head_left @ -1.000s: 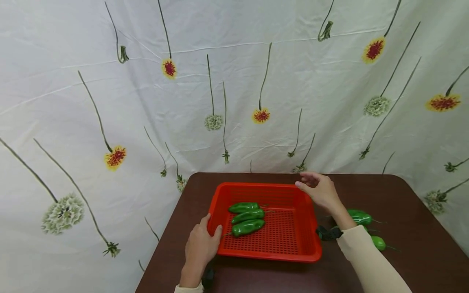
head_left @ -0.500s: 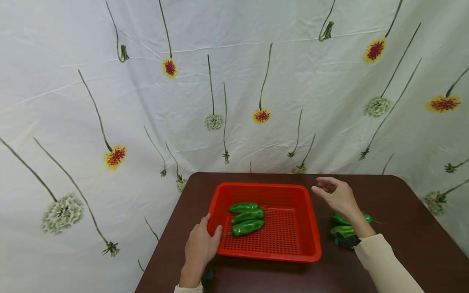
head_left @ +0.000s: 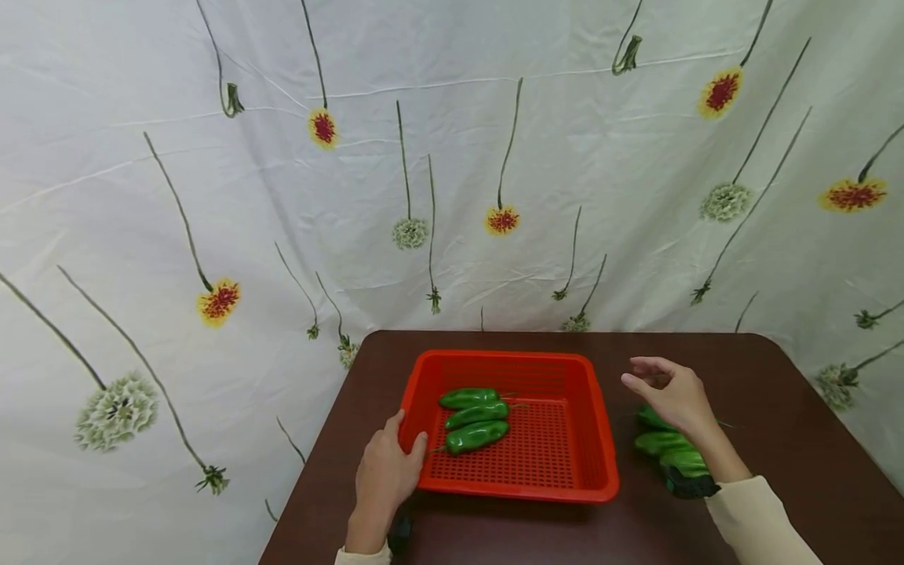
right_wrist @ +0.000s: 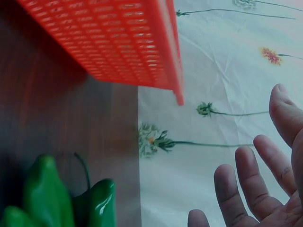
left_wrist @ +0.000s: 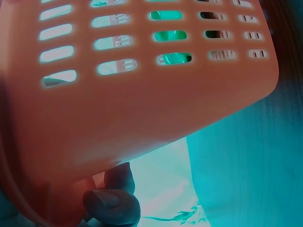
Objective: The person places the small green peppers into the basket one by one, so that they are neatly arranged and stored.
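A red plastic basket (head_left: 519, 492) stands on the table with three green peppers (head_left: 477, 437) lying side by side toward its left. My left hand (head_left: 384, 479) grips the basket's left rim, the thumb on the inner side. From the left wrist, the slotted basket wall (left_wrist: 142, 113) fills the view, with fingertips curled under the rim. My right hand (head_left: 674, 396) hovers right of the basket, holding nothing, its fingers loosely bent. Below it, several more green peppers (head_left: 657, 442) lie on the table, partly hidden by the wrist. The right wrist view shows some of these peppers (right_wrist: 49, 194) close up.
The dark brown table (head_left: 494, 534) has rounded far corners. Behind it hangs a white cloth (head_left: 452, 235) printed with flowers. A dark wrist device (head_left: 688, 482) sits at my right wrist, over the table peppers.
My right hand has moved right and slightly toward me, from the basket's far right corner to above the loose peppers. The left hand and basket have stayed in place.
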The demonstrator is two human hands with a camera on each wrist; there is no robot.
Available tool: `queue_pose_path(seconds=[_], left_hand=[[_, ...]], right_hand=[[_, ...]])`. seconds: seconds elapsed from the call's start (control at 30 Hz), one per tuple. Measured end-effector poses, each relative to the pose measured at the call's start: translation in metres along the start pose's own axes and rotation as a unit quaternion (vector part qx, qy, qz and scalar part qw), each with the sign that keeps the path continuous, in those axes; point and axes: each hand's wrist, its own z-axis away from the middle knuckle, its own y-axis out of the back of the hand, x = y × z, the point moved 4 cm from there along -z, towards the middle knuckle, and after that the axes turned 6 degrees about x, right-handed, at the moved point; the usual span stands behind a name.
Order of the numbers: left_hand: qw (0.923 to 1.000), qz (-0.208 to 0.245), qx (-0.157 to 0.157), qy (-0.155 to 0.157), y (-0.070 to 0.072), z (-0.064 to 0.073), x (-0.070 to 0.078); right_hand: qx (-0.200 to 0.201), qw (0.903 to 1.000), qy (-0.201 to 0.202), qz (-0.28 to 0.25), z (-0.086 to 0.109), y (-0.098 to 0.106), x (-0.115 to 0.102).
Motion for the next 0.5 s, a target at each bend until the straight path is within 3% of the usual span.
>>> queue_pose_path(seconds=[0.5], left_hand=[[0.9999, 0.007, -0.009, -0.005, 0.0, -0.001, 0.001]], right_hand=[[0.0, 0.9999, 0.007, -0.008, 0.026, 0.012, 0.036]])
